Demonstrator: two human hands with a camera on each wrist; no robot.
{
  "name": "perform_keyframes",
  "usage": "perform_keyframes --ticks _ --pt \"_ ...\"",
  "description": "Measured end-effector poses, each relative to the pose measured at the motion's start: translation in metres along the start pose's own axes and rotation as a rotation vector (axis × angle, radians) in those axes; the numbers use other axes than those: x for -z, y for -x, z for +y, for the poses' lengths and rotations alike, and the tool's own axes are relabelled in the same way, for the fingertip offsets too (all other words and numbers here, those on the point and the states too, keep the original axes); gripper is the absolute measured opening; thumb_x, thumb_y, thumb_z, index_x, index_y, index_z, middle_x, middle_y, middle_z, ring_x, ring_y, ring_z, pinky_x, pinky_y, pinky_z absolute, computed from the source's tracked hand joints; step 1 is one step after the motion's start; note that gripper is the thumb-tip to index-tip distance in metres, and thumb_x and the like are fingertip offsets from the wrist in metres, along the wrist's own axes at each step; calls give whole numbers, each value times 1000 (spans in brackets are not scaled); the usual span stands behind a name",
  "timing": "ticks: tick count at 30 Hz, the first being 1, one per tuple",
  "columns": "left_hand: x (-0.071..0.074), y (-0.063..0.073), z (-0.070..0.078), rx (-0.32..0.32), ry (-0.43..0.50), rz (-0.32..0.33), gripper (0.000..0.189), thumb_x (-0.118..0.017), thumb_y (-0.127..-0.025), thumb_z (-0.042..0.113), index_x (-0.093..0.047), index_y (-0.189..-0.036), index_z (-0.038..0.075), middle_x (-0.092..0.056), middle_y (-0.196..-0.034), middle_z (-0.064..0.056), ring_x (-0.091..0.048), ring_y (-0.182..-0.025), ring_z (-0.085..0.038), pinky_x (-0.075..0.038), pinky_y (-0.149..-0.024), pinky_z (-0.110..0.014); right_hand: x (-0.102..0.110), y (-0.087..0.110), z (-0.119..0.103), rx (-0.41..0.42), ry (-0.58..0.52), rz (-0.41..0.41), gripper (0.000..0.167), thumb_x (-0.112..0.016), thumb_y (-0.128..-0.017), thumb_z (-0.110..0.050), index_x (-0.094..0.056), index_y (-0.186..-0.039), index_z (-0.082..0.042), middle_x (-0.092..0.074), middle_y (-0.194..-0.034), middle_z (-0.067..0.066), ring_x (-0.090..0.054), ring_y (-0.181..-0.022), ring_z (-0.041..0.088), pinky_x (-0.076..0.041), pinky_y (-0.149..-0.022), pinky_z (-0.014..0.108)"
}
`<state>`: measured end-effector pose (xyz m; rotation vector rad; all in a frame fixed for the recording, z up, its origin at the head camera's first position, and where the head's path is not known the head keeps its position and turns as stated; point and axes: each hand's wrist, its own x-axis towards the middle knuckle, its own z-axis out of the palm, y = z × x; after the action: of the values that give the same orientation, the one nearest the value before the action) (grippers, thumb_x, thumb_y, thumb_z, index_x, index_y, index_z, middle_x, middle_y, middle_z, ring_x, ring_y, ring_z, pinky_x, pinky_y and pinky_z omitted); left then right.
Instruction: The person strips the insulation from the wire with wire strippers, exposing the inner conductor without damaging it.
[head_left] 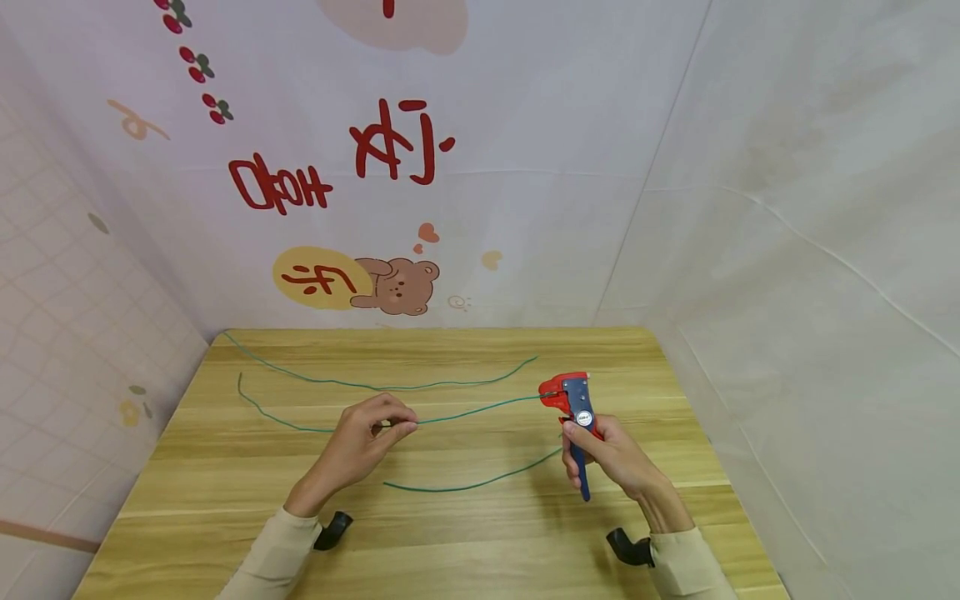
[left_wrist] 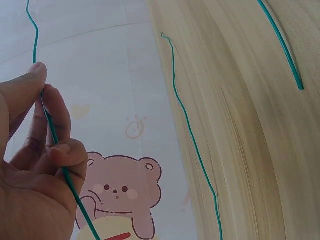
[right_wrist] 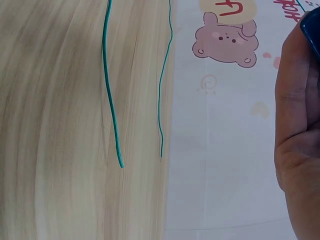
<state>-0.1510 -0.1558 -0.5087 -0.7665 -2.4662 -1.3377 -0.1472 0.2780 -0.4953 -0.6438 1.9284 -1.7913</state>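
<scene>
My left hand pinches a thin green wire between thumb and fingertips, above the table. In the left wrist view this wire runs through the fingers and across the palm. Its right end reaches the red head of a wire stripper; whether the jaws bite on it cannot be made out. Around the stripper's blue handles, my right hand is curled. Only an edge of the blue tool shows in the right wrist view. The held wire's left stretch extends past my left hand.
A second green wire lies along the table's back edge. Nearer me lies another wire, its right part passing behind the right hand. The wooden table meets printed white sheeting at the back. Black bent pieces sit by both sleeves.
</scene>
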Motion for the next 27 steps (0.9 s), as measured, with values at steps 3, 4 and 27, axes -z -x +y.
perform_keyframes --ticks 3,4,27 --pt "0 0 -1 -1 -2 4 19 -85 -98 2 -85 -102 21 -78 -101 6 -54 -78 0 -45 -62 -23 -1 0 -1 -3 -2 5 41 -41 -124 -15 -56 -101 16 -55 -73 30 -70 -60 19 -64 -60 43" --pt "0 0 -1 -5 -6 7 20 -85 -98 1 -85 -102 21 -78 -101 7 -54 -78 1 -45 -62 -23 -1 0 -1 -3 0 6 41 -41 -124 -15 -56 -101 16 -55 -73 30 -70 -60 19 -64 -60 43" --pt "-2 0 1 1 -20 54 20 -85 -97 0 -84 -101 19 -80 -104 1 -52 -78 0 -43 -61 -22 -16 -6 5 38 -48 103 47 -39 -125 -19 -51 -97 18 -53 -65 21 -65 -54 17 -60 -52 43"
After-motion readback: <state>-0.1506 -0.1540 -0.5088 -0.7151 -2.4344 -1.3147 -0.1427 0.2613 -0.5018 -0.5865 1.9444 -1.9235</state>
